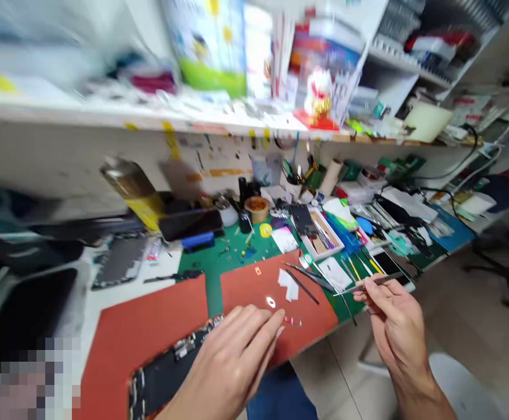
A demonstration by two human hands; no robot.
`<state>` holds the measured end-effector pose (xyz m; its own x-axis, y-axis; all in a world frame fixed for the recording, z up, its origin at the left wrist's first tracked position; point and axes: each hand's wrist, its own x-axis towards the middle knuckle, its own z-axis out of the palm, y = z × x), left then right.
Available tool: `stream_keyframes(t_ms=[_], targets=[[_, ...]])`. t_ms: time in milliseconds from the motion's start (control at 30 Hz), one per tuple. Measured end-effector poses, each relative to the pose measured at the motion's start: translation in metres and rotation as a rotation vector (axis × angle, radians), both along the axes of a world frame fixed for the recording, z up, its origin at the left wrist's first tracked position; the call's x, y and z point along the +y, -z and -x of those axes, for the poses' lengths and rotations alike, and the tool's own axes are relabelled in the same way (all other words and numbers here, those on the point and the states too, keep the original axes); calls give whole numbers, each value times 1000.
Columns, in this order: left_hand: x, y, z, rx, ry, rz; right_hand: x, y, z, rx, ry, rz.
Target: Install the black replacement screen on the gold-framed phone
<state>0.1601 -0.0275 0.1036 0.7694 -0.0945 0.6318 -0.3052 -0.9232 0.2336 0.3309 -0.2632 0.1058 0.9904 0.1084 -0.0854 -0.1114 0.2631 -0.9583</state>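
Note:
My left hand point(237, 350) reaches over the inner edges of the two red mats point(246, 286), its fingers together and pointing right; what they hold, if anything, is hidden beneath them. An opened phone point(167, 373) with bare inner parts lies on the left red mat, partly covered by that hand. My right hand point(394, 315) is raised past the bench's front edge, pinching thin metal tweezers point(377, 282) whose tip points left. Near my left fingertips a small ring-shaped piece with a red part point(296, 321) rests on the mat. White paper scraps point(288, 284) and a dark stick point(302, 287) lie behind it.
A green mat point(214, 291) lies underneath. Behind stand a tape roll point(257, 209), a spray can point(134, 189) and a white tray point(327, 239) of tools. More tools crowd the right side. A shelf point(149, 119) runs above; a dark screen point(31, 315) is at left.

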Motion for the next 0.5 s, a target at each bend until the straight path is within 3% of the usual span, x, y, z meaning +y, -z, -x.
stream_keyframes(t_ms=[100, 267, 333, 500], targets=[[36, -31, -21, -103, -82, 142, 45, -28, -21, -154, -34, -118], [91, -73, -68, -162, -316, 787, 140, -87, -45, -396, -131, -304], [106, -80, -87, -219, -325, 945, 174, -104, -53, -479, -136, -355], [123, -82, -130, -343, -297, 1018, 235, -127, -77, -649, -154, -399]])
